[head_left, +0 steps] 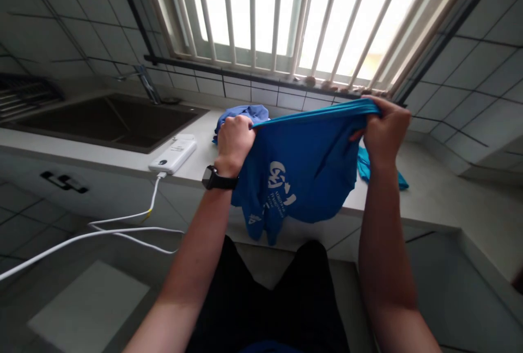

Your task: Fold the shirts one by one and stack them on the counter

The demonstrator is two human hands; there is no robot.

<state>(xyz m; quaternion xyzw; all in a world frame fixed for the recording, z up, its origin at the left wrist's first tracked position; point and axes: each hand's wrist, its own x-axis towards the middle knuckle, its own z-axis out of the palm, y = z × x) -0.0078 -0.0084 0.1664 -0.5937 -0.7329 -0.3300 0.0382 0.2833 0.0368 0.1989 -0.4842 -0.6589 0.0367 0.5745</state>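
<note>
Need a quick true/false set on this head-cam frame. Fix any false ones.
1. The left hand and right hand both hold up a blue T-shirt: true.
2. The black watch is on the right wrist: false, it is on the left wrist.
3. A white power bank lies on the countertop, a white cable running from it: true.
4. The sink is on the right: false, it is on the left, beyond the left hand.
5. A crumpled blue cloth lies on the countertop behind the left hand: true.
</note>
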